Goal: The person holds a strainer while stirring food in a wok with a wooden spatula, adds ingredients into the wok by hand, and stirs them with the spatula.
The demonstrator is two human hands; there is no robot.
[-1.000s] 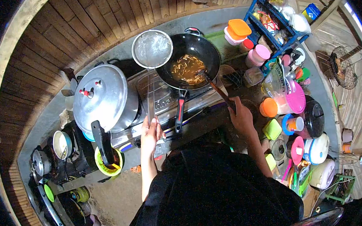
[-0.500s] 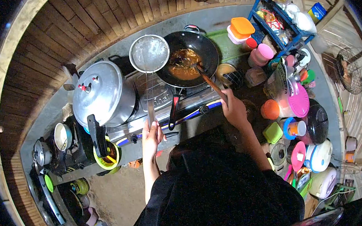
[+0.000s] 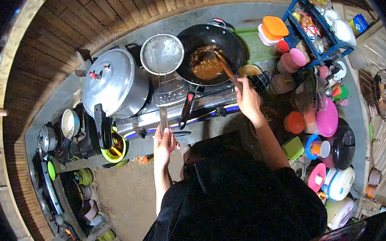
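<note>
My left hand [image 3: 163,145] is closed around the long metal handle of a round strainer [image 3: 162,55]. The strainer's mesh is level and whitish, held over the stove just left of the wok. In my right hand [image 3: 247,101] is a wooden spatula [image 3: 229,70], its lower end dipping into the wok. The black wok [image 3: 230,40] sits on a burner with its red-and-black handle toward me. Inside it lies a brown sauce [image 3: 207,66] with pale strips in it; the spatula's tip is partly hidden there.
A large pressure cooker [image 3: 111,84] occupies the left side of the stove [image 3: 179,115]. Below it is a yellow-green bowl [image 3: 115,150]. Along the right stand plastic tubs, a pink lid [image 3: 326,117], an orange-lidded box [image 3: 275,27] and a blue rack [image 3: 307,43].
The spatula has swung within the wok, its tip moving up through the sauce, and my right hand has shifted slightly. The strainer stays beside the wok. The whole view has turned a little.
</note>
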